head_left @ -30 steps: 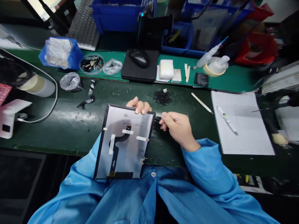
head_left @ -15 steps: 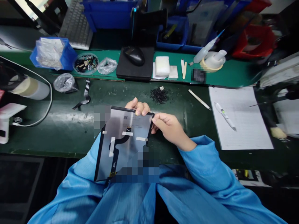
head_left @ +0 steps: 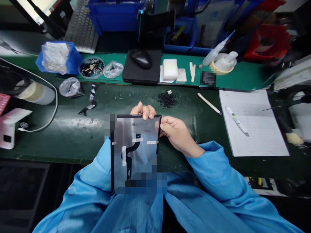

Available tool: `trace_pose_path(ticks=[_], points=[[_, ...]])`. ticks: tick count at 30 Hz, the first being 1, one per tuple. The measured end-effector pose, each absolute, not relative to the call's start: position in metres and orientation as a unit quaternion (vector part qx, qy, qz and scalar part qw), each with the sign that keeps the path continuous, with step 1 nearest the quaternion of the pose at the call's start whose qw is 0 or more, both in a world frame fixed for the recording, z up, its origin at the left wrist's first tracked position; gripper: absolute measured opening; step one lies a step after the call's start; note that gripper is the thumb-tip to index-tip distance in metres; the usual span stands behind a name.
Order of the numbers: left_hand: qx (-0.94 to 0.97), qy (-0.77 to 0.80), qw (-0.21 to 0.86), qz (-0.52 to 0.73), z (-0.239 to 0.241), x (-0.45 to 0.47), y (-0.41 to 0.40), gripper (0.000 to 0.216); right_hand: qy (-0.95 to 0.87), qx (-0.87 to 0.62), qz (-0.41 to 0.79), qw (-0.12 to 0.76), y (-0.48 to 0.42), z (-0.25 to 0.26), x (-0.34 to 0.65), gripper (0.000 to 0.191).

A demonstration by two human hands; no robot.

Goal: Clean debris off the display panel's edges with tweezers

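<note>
I hold a tablet display panel [head_left: 136,145] upright over my lap, its silvery back toward me, with a black flex cable taped down by white strips. My left hand [head_left: 143,111] curls over the panel's top edge from behind, only the fingertips showing. My right hand [head_left: 176,134] pinches the panel's upper right corner, fingers closed on its edge. Both blue sleeves frame the panel. Its lower part is blurred out.
A pile of black scraps [head_left: 167,98] lies just beyond the panel. A white stick [head_left: 209,104], a notepad [head_left: 252,123] with a pen [head_left: 236,120], a mouse [head_left: 141,58] on a black pad, a white block [head_left: 170,69], bags and blue bins sit farther back.
The panel has swung from a leftward tilt to nearly straight. My right hand, first off the edge pulling a dark strip, has closed onto the upper right corner.
</note>
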State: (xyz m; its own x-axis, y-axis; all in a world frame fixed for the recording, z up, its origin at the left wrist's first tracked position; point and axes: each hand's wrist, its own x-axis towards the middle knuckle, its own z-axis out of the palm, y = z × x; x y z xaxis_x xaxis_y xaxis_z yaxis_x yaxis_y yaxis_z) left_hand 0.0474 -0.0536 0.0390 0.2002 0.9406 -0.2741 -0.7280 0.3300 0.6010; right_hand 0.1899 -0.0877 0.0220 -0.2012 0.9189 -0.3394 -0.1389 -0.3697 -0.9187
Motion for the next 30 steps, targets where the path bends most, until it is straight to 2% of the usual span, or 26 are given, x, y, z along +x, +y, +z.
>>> trace_pose_path(ticks=[4,11,21,30], points=[[0.196,0.284,0.757,0.554,0.035,0.047,-0.054,0.07,-0.381,-0.501,0.667,0.4,-0.088,0.023,0.189,0.022],[0.197,0.283,0.766,0.543,0.025,0.043,-0.052,0.067,-0.407,-0.503,0.641,0.413,-0.088,0.023,0.189,0.009],[0.193,0.246,0.771,0.555,0.022,0.038,-0.044,0.071,-0.402,-0.476,0.674,0.398,-0.089,0.026,0.191,0.016],[0.212,0.248,0.777,0.539,0.017,0.039,-0.044,0.068,-0.408,-0.489,0.652,0.412,-0.088,0.023,0.191,0.01]])
